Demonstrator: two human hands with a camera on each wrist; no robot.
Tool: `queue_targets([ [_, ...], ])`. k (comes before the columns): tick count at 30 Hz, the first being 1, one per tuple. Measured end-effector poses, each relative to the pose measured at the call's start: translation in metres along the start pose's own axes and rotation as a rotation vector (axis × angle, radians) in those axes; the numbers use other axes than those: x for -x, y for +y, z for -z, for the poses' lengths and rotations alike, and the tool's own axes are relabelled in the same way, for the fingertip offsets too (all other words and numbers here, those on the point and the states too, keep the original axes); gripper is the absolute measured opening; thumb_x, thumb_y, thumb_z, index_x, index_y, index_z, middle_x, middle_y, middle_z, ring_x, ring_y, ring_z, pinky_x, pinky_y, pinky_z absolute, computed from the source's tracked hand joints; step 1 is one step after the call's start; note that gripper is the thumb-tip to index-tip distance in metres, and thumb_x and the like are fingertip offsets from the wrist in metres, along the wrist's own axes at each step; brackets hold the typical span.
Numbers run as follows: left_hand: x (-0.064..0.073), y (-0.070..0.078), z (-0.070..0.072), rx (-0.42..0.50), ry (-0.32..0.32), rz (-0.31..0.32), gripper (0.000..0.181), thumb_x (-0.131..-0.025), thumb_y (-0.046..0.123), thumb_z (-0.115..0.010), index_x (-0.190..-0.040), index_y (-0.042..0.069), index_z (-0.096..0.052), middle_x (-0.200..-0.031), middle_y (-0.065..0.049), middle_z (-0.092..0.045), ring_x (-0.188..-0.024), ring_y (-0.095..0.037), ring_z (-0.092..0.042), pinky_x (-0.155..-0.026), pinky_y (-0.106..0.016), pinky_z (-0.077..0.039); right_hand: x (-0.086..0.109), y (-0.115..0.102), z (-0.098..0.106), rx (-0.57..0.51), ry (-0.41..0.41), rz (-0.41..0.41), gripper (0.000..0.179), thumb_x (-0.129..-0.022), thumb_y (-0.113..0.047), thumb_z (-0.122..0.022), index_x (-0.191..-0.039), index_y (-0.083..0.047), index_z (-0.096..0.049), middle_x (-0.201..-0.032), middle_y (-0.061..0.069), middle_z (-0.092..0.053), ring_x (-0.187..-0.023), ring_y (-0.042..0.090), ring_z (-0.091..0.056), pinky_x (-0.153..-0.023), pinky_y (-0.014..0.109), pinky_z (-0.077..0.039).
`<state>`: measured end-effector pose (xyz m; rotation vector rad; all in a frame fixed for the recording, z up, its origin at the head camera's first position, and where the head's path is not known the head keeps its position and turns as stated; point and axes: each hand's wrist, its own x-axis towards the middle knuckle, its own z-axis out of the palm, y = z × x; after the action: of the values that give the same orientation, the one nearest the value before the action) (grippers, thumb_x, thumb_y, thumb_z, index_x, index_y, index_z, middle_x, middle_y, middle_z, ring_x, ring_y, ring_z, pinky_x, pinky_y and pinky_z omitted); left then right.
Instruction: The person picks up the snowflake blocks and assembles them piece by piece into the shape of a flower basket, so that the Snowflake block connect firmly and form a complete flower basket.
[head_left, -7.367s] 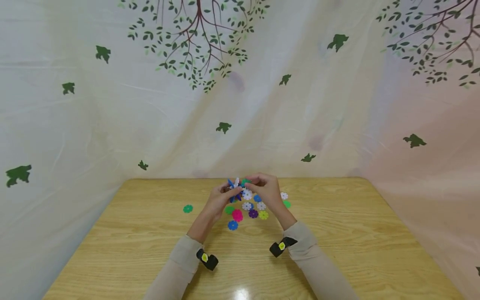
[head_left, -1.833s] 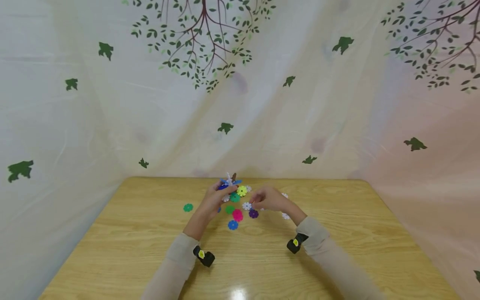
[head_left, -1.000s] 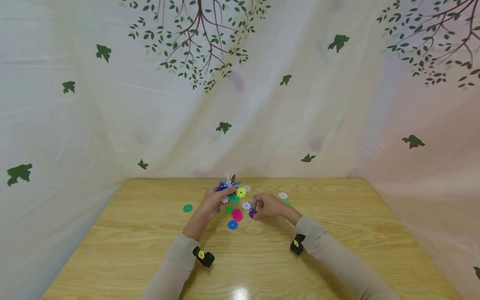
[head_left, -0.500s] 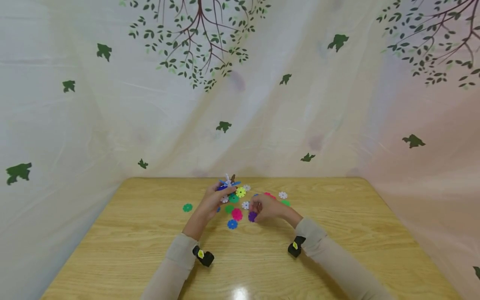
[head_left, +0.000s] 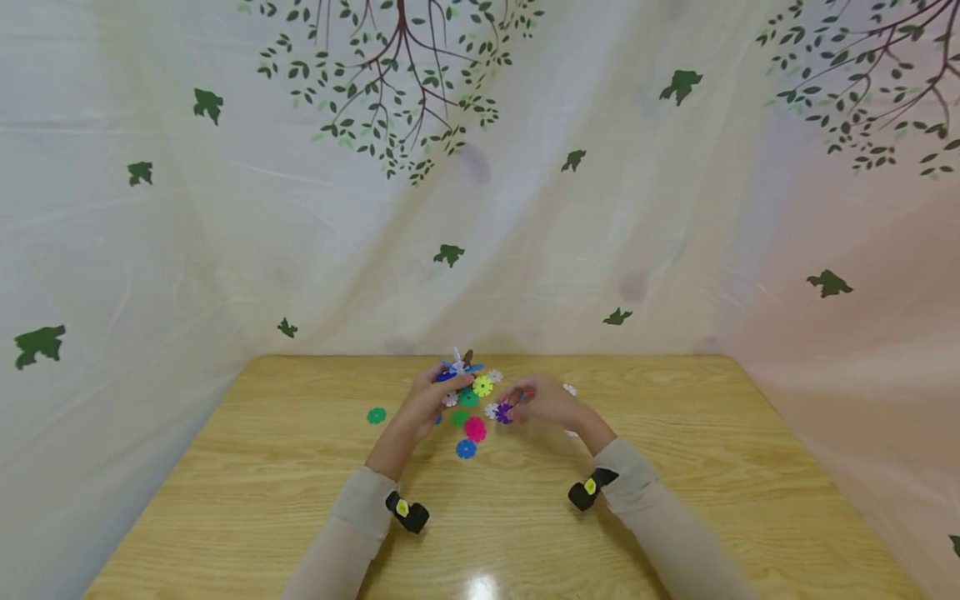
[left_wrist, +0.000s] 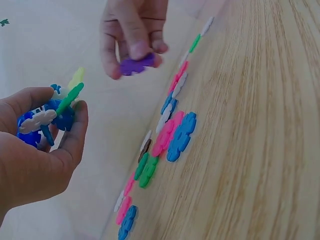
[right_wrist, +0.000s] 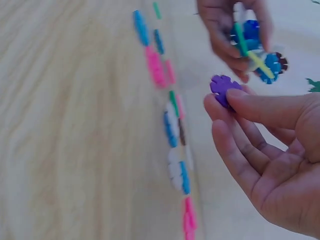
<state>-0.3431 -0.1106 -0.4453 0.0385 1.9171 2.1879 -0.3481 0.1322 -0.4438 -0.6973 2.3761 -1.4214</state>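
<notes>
My left hand (head_left: 422,400) grips a cluster of interlocked snowflake discs (left_wrist: 44,119), mostly blue and white. A green disc (left_wrist: 70,98) sticks out of the cluster, with a yellow disc (head_left: 482,386) at its outer end and a brown one (right_wrist: 283,62) beyond. Just to the right, my right hand (head_left: 553,402) pinches a purple snowflake disc (right_wrist: 223,89) between thumb and fingertips. In the left wrist view the purple disc is clear above the table, apart from the cluster. The thumb covers part of its edge in the right wrist view.
Loose discs lie on the wooden table (head_left: 300,500) below the hands, among them a pink one (head_left: 475,429) and a blue one (head_left: 466,449). A green disc (head_left: 377,415) lies alone at the left. A leaf-patterned cloth (head_left: 360,275) hangs behind the table.
Earlier both hands met at the cluster, where a yellow disc now shows. The right hand then went down to the loose discs, took the purple one and lifted it. Lately the left hand has stayed put.
</notes>
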Motion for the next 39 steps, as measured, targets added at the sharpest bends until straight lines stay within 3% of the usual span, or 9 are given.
queue_targets([
  [4,0.001,0.0,0.0,0.024,-0.025,-0.005,0.041,-0.095,0.013,-0.07,-0.132,-0.001,-0.056,-0.11,-0.004,-0.067,-0.088,-0.01,-0.061,-0.078,-0.024,-0.053,-0.002,-0.015,0.003,-0.131,0.161,-0.029,0.026,-0.091,0.001,-0.071,-0.117,0.006,-0.071,-0.097,0.01,-0.066,-0.085,0.015,-0.07,-0.084,0.051,-0.061],
  [9,0.001,0.0,-0.001,0.059,-0.054,-0.006,0.037,-0.097,0.013,-0.068,-0.128,-0.002,-0.056,-0.109,-0.004,-0.066,-0.088,-0.009,-0.061,-0.074,-0.019,-0.054,-0.002,-0.031,0.002,-0.228,0.345,0.009,0.025,-0.09,0.002,-0.073,-0.114,0.007,-0.071,-0.09,0.006,-0.066,-0.085,0.021,-0.073,-0.081,0.048,-0.062],
  [15,0.003,-0.001,-0.003,0.061,-0.051,0.006,0.038,-0.099,0.021,-0.067,-0.127,-0.003,-0.056,-0.113,-0.004,-0.067,-0.095,-0.01,-0.063,-0.079,-0.019,-0.054,-0.004,-0.04,-0.004,-0.284,0.475,0.067,0.023,-0.089,0.003,-0.074,-0.112,0.009,-0.072,-0.085,0.009,-0.068,-0.073,0.015,-0.072,-0.08,0.052,-0.061],
  [24,0.004,-0.003,-0.006,0.0,-0.058,0.019,0.046,-0.099,0.028,-0.067,-0.13,-0.003,-0.053,-0.109,-0.004,-0.065,-0.091,-0.009,-0.063,-0.078,-0.019,-0.055,-0.01,-0.04,-0.016,-0.337,0.54,0.119,0.024,-0.085,0.008,-0.075,-0.108,0.012,-0.072,-0.084,0.014,-0.07,-0.067,0.014,-0.071,-0.069,0.04,-0.064],
  [32,0.002,-0.004,-0.006,-0.021,-0.041,0.019,0.046,-0.098,0.028,-0.068,-0.13,-0.003,-0.057,-0.106,-0.003,-0.067,-0.092,-0.01,-0.065,-0.08,-0.021,-0.055,-0.013,-0.039,-0.021,-0.323,0.563,0.137,0.022,-0.085,0.008,-0.075,-0.107,0.011,-0.073,-0.09,0.023,-0.07,-0.068,0.011,-0.07,-0.066,0.032,-0.063],
  [39,0.002,-0.002,-0.005,-0.035,-0.047,0.006,0.041,-0.098,0.028,-0.068,-0.125,-0.002,-0.059,-0.107,-0.003,-0.067,-0.094,-0.012,-0.064,-0.081,-0.023,-0.055,-0.016,-0.037,-0.025,-0.298,0.573,0.151,0.022,-0.086,0.006,-0.075,-0.108,0.01,-0.073,-0.09,0.02,-0.069,-0.069,0.011,-0.07,-0.066,0.028,-0.062],
])
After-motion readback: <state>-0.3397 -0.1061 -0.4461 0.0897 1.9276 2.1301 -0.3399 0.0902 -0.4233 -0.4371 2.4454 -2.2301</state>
